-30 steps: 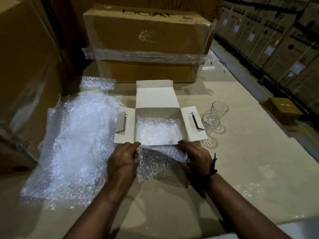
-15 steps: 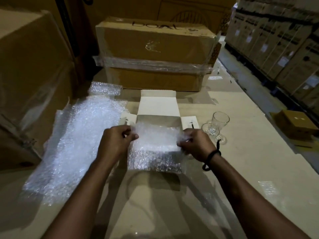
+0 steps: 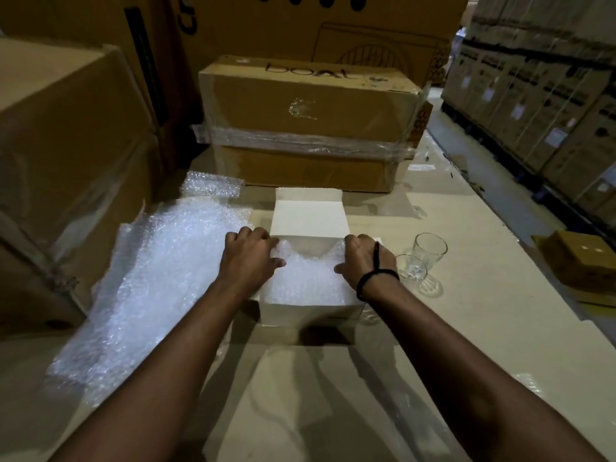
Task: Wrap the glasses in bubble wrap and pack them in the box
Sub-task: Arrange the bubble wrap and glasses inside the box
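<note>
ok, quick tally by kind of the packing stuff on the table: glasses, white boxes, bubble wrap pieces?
Clear glasses: 2
White box: 1
Bubble wrap pieces: 3, one in the box, a large sheet to its left, a small piece behind that
Total: 6

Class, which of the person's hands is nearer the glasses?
Right. The right hand is at the right side of the box, just beside the glasses; the left hand is at its left side.
</note>
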Demonstrator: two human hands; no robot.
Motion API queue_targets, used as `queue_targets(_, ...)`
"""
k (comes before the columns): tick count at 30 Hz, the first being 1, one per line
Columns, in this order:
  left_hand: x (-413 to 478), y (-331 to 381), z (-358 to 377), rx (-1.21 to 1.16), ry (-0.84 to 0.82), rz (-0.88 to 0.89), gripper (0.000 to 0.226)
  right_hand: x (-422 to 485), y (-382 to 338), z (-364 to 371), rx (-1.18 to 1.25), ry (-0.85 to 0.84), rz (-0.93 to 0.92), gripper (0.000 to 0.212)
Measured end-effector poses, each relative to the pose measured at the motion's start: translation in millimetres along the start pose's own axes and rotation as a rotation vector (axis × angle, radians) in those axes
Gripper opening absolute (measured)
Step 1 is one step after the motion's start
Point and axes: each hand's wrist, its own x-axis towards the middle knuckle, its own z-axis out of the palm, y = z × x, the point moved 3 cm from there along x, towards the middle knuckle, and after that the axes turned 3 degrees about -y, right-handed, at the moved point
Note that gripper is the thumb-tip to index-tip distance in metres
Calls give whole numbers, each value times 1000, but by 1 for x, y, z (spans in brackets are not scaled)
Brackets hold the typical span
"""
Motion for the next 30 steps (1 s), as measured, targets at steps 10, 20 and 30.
queue_targets(10,3,18,11,264,-431,264,70,18,-5,30,-408,-363,-419,82)
queue_targets(20,5,14,2,344,-461,250,78,18,-2,28,-490,-347,-439,93)
queue_targets(30,4,20,16,491,-533,239,83,23,-14,40,-533,-427,-380,98)
